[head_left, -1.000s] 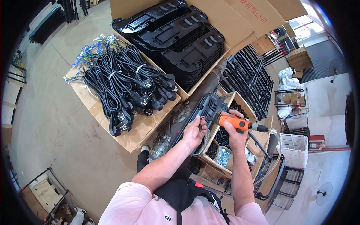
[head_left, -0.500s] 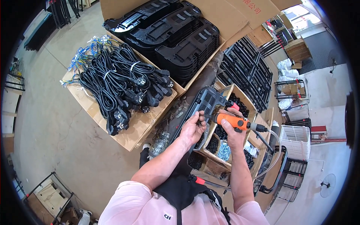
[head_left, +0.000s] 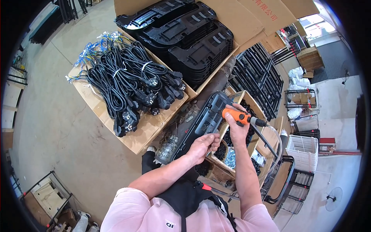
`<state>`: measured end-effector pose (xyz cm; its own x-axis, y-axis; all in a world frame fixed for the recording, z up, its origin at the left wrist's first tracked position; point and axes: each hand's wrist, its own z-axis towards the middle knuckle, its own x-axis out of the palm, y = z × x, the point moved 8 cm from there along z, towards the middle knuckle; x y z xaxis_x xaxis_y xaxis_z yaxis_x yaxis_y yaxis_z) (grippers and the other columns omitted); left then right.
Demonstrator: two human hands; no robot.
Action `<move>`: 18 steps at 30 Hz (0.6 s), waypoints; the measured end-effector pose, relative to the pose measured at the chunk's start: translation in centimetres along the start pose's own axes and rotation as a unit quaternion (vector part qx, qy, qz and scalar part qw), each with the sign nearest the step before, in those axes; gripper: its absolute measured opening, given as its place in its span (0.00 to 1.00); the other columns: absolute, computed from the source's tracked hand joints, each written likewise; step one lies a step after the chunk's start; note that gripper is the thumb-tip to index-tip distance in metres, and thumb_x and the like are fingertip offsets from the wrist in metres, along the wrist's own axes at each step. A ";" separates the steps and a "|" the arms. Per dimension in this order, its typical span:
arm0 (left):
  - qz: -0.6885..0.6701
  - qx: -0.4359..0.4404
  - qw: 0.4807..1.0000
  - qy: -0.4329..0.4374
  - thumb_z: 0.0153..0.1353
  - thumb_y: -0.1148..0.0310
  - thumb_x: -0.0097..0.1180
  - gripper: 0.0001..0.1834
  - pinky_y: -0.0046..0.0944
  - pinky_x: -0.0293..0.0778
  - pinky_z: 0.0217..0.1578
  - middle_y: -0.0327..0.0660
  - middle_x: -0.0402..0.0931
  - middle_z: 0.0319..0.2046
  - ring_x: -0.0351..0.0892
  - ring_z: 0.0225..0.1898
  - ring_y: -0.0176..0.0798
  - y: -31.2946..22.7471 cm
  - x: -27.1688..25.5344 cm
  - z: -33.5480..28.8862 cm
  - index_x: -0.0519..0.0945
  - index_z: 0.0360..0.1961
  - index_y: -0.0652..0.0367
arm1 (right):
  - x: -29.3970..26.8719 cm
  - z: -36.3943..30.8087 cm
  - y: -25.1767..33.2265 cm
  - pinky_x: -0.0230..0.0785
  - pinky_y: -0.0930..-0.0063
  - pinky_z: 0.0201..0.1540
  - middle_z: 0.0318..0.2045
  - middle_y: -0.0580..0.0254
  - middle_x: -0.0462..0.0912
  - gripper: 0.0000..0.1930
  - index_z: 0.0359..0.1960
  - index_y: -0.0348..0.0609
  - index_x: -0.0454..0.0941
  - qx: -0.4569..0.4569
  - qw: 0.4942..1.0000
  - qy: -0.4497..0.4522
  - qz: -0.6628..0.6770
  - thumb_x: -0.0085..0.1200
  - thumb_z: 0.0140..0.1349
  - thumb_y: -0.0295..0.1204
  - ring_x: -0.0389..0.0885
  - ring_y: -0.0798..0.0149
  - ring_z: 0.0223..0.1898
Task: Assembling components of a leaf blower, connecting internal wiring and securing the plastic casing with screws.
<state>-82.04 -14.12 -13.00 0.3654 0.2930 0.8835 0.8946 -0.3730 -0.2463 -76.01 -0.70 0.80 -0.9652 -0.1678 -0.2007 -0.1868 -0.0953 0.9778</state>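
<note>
My right hand (head_left: 239, 130) is wrapped round an orange air-powered screwdriver (head_left: 234, 115) with a hose at its rear end. The tool's front end is over the upper part of a long black plastic housing (head_left: 204, 123) with vent slots, which lies slanting in front of me. Whether its tip touches the housing is hidden. Near the housing's lower right edge, my left hand (head_left: 205, 147) is closed with fingers curled together. What is in those fingers, if anything, does not show.
Bundled black power cords (head_left: 123, 77) lie on a cardboard box (head_left: 136, 144) at left. Behind, an open carton holds stacked black plastic shells (head_left: 201, 52). A wooden compartment tray (head_left: 247, 145) with screws and small black parts stands right of the housing. Black metal frames (head_left: 259, 77) lie beyond.
My left hand has moved down and away from the tool, along the housing. The screwdriver has shifted slightly up and left, its front end now over the housing.
</note>
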 end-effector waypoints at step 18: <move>-0.030 0.013 0.998 -0.058 0.83 0.61 0.47 0.17 0.38 0.85 0.51 0.46 0.85 0.50 0.86 0.47 0.38 0.5 -2.6 -6.1 0.77 0.60 0.64 | 3.4 2.9 0.2 0.82 0.71 0.53 0.47 0.58 0.88 0.13 0.47 0.35 0.83 -0.019 0.997 0.067 -0.037 0.71 0.62 0.22 0.86 0.68 0.47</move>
<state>-84.13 -20.44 -12.95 0.3369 0.4144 0.8454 0.9215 -0.3295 -0.2057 -79.89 1.58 0.53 -0.9156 -0.2875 -0.2812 -0.2475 -0.1482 0.9575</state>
